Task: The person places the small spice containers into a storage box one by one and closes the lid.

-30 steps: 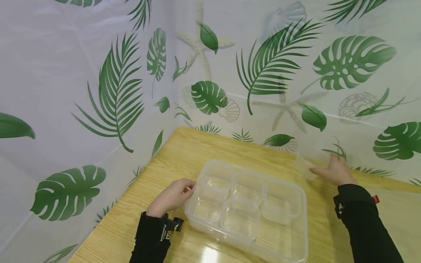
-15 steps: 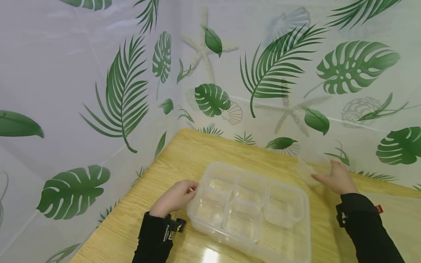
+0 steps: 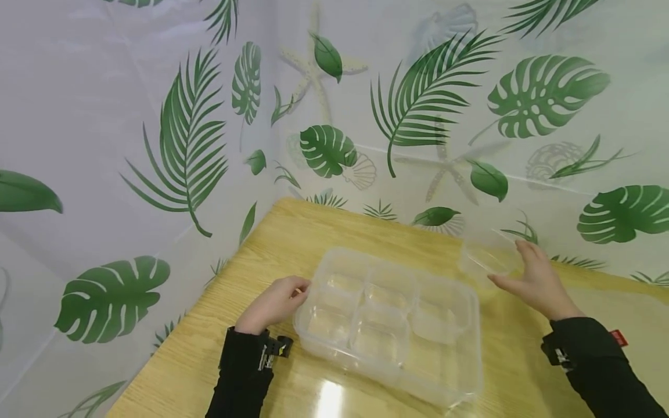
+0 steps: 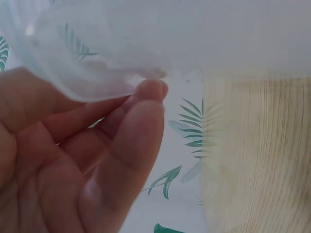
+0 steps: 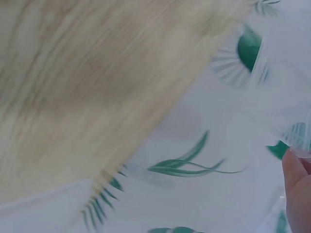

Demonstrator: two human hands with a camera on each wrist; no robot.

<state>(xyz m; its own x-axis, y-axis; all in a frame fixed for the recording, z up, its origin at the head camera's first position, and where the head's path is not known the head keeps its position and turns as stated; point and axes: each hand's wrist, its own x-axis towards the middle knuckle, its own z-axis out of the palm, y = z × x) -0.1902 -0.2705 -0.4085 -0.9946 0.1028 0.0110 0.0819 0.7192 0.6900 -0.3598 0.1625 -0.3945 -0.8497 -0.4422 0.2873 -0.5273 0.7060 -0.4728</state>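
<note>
A large clear plastic storage box (image 3: pixel 444 377) stands on the wooden table, with several smaller clear containers (image 3: pixel 381 342) side by side inside it. Their spots fill the left, middle and back right; the front right shows the box's bottom. My left hand (image 3: pixel 274 305) pinches the box's left rim between thumb and fingers; the left wrist view shows the fingertips at the rim (image 4: pixel 92 97). Farther back on the right, my right hand (image 3: pixel 538 284) holds a small clear container (image 3: pixel 486 255) by its near right side. In the right wrist view only part of the fingers (image 5: pixel 296 184) shows, at the container's edge.
The wooden table (image 3: pixel 177 366) meets leaf-patterned white sheeting (image 3: pixel 272 133) at its left and back edges. A pale, translucent flat thing (image 3: pixel 632 310) lies on the table at the far right; what it is cannot be made out.
The small container in my right hand has tipped a little, and the right wrist has swung slightly to the right. My left hand stays at the box's rim. The head view shifts slightly.
</note>
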